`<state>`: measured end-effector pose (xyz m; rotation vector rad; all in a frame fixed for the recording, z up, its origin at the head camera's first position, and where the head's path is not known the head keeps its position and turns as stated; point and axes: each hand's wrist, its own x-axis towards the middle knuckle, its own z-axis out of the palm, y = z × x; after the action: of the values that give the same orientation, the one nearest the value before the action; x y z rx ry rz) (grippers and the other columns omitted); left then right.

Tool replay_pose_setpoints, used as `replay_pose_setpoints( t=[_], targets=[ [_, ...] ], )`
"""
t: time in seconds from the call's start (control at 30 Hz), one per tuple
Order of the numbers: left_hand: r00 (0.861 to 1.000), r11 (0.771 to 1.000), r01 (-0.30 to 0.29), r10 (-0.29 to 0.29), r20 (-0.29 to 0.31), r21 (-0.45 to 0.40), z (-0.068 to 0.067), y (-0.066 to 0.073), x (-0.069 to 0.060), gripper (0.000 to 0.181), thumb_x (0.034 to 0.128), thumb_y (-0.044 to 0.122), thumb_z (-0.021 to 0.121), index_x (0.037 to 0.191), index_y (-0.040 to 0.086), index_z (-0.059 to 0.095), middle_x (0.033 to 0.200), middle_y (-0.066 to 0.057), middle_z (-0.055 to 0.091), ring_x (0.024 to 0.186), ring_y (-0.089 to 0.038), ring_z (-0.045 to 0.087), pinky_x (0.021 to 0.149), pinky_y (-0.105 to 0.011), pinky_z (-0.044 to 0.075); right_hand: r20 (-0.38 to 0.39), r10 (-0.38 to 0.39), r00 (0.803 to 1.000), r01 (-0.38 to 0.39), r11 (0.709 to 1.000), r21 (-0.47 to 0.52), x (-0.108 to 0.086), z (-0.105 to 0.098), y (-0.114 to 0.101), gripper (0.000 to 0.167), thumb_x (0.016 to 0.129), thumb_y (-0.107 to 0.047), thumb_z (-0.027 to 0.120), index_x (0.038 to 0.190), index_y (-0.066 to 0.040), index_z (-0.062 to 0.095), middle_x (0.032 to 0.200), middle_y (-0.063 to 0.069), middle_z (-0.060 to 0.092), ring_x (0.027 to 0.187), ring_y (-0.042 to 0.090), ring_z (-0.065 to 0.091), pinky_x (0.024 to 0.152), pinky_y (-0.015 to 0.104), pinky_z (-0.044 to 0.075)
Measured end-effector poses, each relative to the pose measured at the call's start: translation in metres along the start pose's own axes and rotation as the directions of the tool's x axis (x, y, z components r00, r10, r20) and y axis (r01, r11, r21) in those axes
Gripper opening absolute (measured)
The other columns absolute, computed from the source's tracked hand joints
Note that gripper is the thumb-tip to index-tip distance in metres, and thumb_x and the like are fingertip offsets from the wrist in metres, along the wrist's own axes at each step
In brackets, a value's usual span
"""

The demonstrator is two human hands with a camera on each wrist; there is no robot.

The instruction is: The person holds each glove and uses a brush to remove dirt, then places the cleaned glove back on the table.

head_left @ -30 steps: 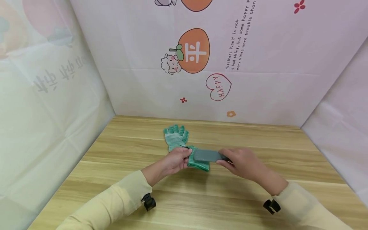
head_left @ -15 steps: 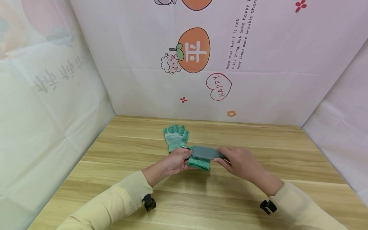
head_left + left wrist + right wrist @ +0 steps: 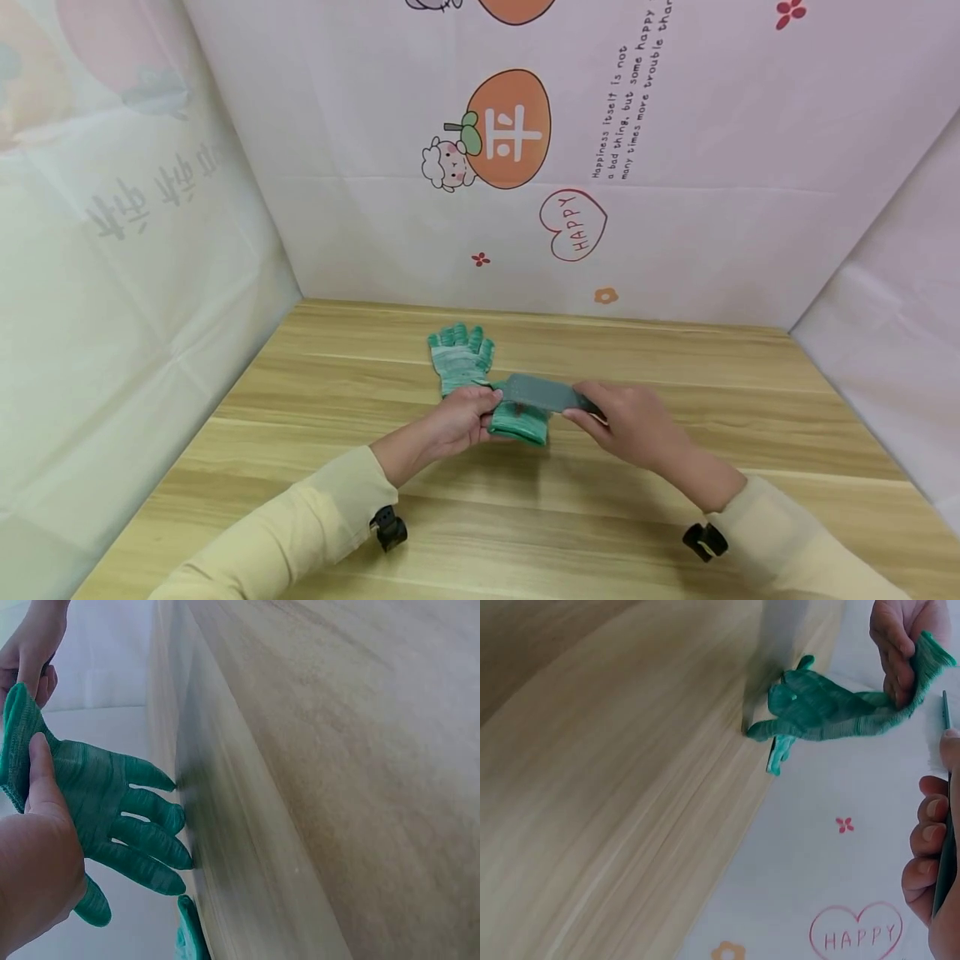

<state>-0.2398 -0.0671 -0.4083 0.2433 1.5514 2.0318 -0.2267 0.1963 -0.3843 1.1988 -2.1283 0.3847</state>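
Note:
A green and white knit glove is pinched near its cuff by the left hand. In the left wrist view this glove hangs with its fingers spread downward to the table, the left hand's thumb lying across it. The right hand grips the dark end of a flat grey tool, whose broad part is over the held glove in the head view. The right wrist view shows the tool edge-on, apart from the glove. A second glove lies flat behind the left hand.
The wooden table meets a white printed sheet at its back edge. More white sheeting stands at the left and right sides. Each forearm wears a black strap device near the sleeve cuff.
The flat tool in the right hand has moved slightly up and back over the held glove, uncovering more of its cuff. The left hand keeps its hold; the second glove has not moved.

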Motion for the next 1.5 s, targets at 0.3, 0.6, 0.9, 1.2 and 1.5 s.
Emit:
replay_pose_setpoints(
  t=[0.3, 0.6, 0.9, 1.2, 1.5],
  targets=[
    [0.999, 1.000, -0.006, 0.006, -0.038, -0.011, -0.001, 0.007, -0.001, 0.029, 0.1077, 0.012, 0.034, 0.107, -0.009, 0.055, 0.080, -0.004, 0.061, 0.078, -0.012, 0.067, 0.091, -0.043, 0.049, 0.039, -0.038, 0.998, 0.037, 0.999, 0.029, -0.011, -0.012, 0.009, 0.038, 0.100, -0.044, 0.053, 0.095, -0.007, 0.062, 0.067, -0.010, 0.053, 0.052, -0.004, 0.036, 0.044, 0.016, 0.034],
    [1.000, 1.000, 0.014, -0.014, 0.001, 0.009, 0.001, 0.004, -0.003, 0.028, 0.1078, 0.012, 0.034, 0.102, -0.004, 0.057, 0.081, -0.003, 0.065, 0.076, -0.010, 0.067, 0.086, -0.037, 0.052, 0.082, -0.030, 0.996, 0.030, 1.000, 0.009, -0.010, -0.005, 0.003, 0.038, 0.099, -0.046, 0.053, 0.092, -0.008, 0.060, 0.065, -0.012, 0.050, 0.051, -0.003, 0.036, 0.044, 0.015, 0.030],
    [1.000, 1.000, 0.024, -0.024, 0.006, 0.015, 0.003, 0.003, -0.003, 0.036, 0.1078, 0.014, 0.035, 0.125, -0.015, 0.050, 0.098, -0.007, 0.068, 0.087, -0.014, 0.068, 0.092, -0.042, 0.049, 0.073, -0.014, 0.997, 0.014, 1.000, 0.003, -0.005, -0.001, -0.001, 0.039, 0.099, -0.046, 0.052, 0.093, -0.008, 0.061, 0.064, -0.011, 0.050, 0.050, -0.003, 0.037, 0.043, 0.016, 0.029],
    [1.000, 0.999, 0.020, -0.020, 0.016, 0.036, 0.007, 0.002, -0.001, 0.038, 0.1081, 0.011, 0.031, 0.130, -0.017, 0.046, 0.111, -0.017, 0.066, 0.095, -0.019, 0.067, 0.093, -0.044, 0.048, 0.047, 0.001, 0.999, -0.002, 1.000, 0.007, -0.002, 0.000, -0.003, 0.040, 0.100, -0.045, 0.050, 0.094, -0.007, 0.061, 0.064, -0.011, 0.048, 0.051, -0.004, 0.035, 0.043, 0.015, 0.030],
    [0.999, 1.000, 0.001, -0.001, 0.055, 0.003, 0.007, 0.000, -0.001, 0.041, 0.1085, 0.010, 0.026, 0.136, -0.018, 0.038, 0.125, -0.029, 0.056, 0.103, -0.025, 0.065, 0.093, -0.043, 0.048, 0.030, 0.042, 0.999, -0.042, 0.999, -0.014, -0.004, 0.003, -0.005, 0.044, 0.101, -0.046, 0.048, 0.094, -0.005, 0.061, 0.062, -0.010, 0.048, 0.048, -0.003, 0.033, 0.042, 0.016, 0.028]
  ],
)
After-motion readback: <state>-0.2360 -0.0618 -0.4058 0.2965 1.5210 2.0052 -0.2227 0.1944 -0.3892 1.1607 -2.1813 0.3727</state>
